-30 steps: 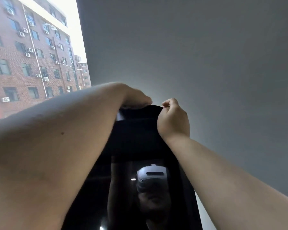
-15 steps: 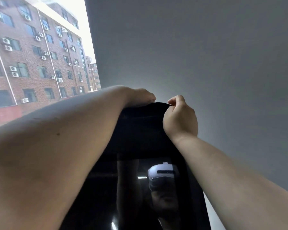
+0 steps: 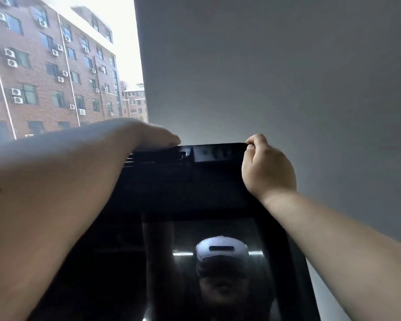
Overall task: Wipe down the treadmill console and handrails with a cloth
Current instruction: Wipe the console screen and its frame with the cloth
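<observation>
left hand (image 3: pixel 153 137) lies over the console (image 3: pixel 125 262) top edge, its fingers hidden, so i cannot tell its grip; right hand (image 3: pixel 267 167) pinches the console's top right corner. i cannot make out a cloth against the dark console, so bare fingers might smear its glossy screen.

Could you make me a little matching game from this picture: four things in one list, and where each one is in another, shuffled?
Things:
1. left hand
2. right hand
3. brick building
4. white headset

Places:
A. mirrored in the glossy black console
B. pinching the console's top right corner
C. outside, upper left
D. lying on the console's top left edge

Pairs: 1-D, 2-B, 3-C, 4-A
</observation>
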Demonstrator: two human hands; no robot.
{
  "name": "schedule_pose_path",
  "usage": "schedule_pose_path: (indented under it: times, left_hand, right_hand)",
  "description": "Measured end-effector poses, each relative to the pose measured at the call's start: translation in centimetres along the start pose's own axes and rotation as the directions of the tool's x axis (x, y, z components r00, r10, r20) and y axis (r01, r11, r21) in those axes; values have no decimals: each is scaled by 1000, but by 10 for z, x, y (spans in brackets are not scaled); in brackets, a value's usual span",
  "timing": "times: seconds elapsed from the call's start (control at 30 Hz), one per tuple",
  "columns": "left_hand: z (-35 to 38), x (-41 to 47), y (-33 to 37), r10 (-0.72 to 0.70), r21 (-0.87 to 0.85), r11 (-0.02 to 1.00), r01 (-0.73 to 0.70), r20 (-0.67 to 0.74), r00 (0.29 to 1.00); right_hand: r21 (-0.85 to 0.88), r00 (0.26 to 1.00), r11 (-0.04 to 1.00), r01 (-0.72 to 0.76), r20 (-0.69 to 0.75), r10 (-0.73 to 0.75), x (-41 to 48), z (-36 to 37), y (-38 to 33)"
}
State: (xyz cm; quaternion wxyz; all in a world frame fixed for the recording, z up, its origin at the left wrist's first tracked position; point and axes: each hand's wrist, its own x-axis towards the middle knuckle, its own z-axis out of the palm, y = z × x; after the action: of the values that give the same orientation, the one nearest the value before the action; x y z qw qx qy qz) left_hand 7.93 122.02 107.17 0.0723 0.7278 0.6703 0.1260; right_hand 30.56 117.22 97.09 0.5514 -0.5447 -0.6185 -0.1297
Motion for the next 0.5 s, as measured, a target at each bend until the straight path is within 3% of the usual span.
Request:
schedule_pose_path:
  times: [0.1, 0.23, 0.37, 0.5]
  left_hand:
    - [10, -1, 33, 139, 0, 990, -139, -39, 990]
    - [6, -2, 20, 204, 56, 978, -202, -48, 978]
    - [-14, -7, -42, 148, 41, 988, -146, -39, 988]
    - [-39, -19, -113, 77, 14, 997, -77, 45, 996]
  right_hand:
    - [-107, 998, 993, 52, 39, -48, -3, -2, -6]
    - [-182, 975, 978, -101, 175, 133, 5, -8, -18]
    - [-166, 947, 986, 28, 321, 27, 14, 5, -66]
    - [-147, 861, 983, 112, 509, -23, 9, 35, -121]
